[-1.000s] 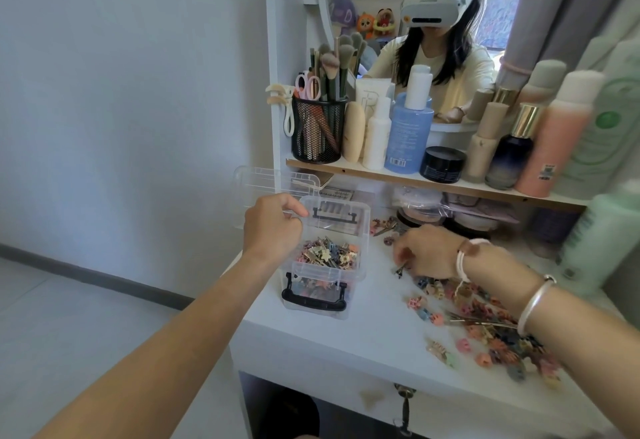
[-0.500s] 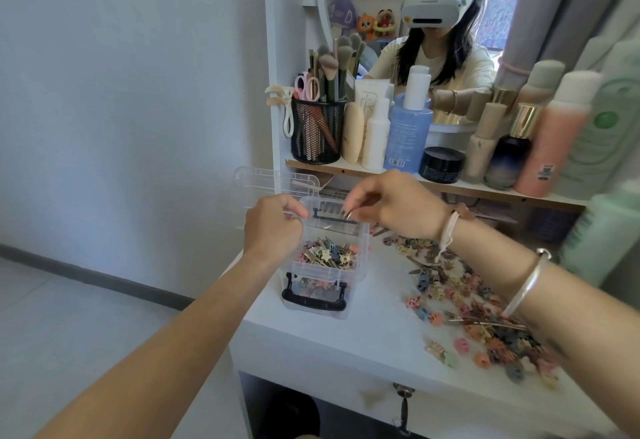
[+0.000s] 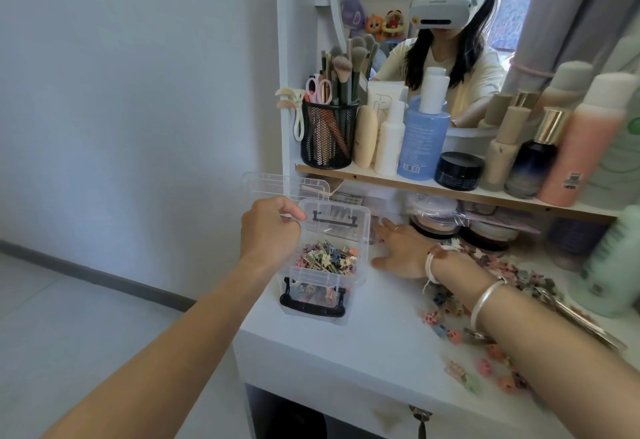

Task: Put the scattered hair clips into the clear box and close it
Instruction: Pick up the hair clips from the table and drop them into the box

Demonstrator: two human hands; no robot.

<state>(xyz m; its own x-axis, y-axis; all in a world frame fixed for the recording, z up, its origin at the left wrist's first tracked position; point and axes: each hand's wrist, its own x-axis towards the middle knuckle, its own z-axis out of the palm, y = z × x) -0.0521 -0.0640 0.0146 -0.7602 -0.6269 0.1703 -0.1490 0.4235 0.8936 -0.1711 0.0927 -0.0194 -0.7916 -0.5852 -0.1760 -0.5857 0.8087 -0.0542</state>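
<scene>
The clear box (image 3: pixel 362 230) with black latches stands open at the left end of the white dresser top (image 3: pixel 363 341), its lid (image 3: pixel 277 185) tipped back to the left. Several small colourful hair clips (image 3: pixel 329 258) fill it. My left hand (image 3: pixel 268 230) grips the box's left rim. Just right of the box, my right hand (image 3: pixel 398 248) lies flat on the dresser top with fingers spread and nothing in it. More scattered hair clips (image 3: pixel 485 362) and long metal clips (image 3: pixel 585 324) lie to the right, partly hidden under my right forearm.
A wooden shelf (image 3: pixel 450 192) above the surface carries a black mesh brush cup (image 3: pixel 327 133), bottles and a black jar (image 3: pixel 459 170). Round compacts (image 3: pixel 433 220) sit under the shelf behind my right hand. A green bottle (image 3: pixel 613 265) stands far right. The dresser edge drops off at left.
My right hand rose from the clip pile to above the box with a clip, then came down flat on the surface right of the box, empty. The left hand stayed on the rim.
</scene>
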